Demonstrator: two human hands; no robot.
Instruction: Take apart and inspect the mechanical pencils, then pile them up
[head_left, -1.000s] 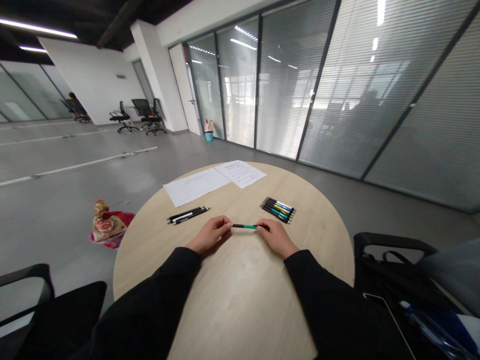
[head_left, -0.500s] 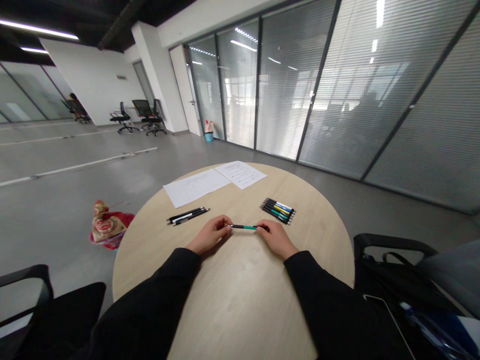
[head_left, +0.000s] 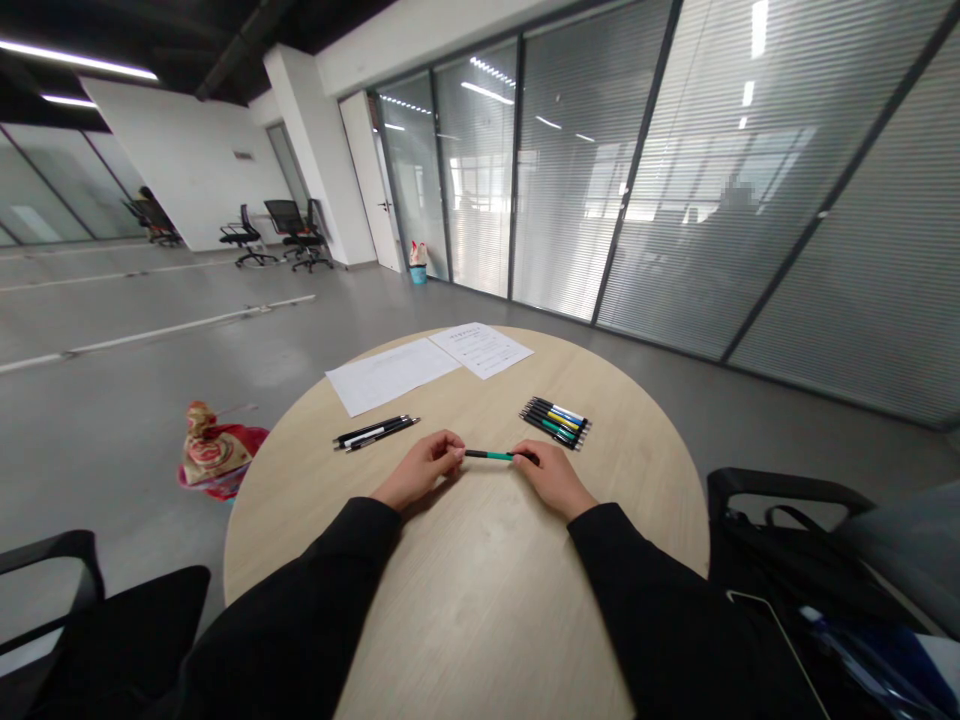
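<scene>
Between my two hands, level across the middle of the round table [head_left: 480, 620], lies a black and green pen [head_left: 491, 455]. My left hand [head_left: 425, 468] is closed, pinching the pen's left end in its fingertips. The other end sits in the closed fingers of my right hand [head_left: 551, 474], which hide part of it. Just beyond my right hand is a row of several pens [head_left: 556, 422] side by side, with white, blue, yellow and green barrels. A small group of black and white pens [head_left: 376, 432] rests beyond my left hand.
Two printed paper sheets [head_left: 394, 375] lie at the table's far edge. A red and gold bag [head_left: 219, 455] is on the floor at left. Black chairs stand at both sides, and a dark bag [head_left: 817, 570] is on the right one. A blinds-covered glass partition [head_left: 562, 180] runs behind.
Hardly anything differs. Both hands keep the pen in the same place, with only a very slight shift of the left fingertips.
</scene>
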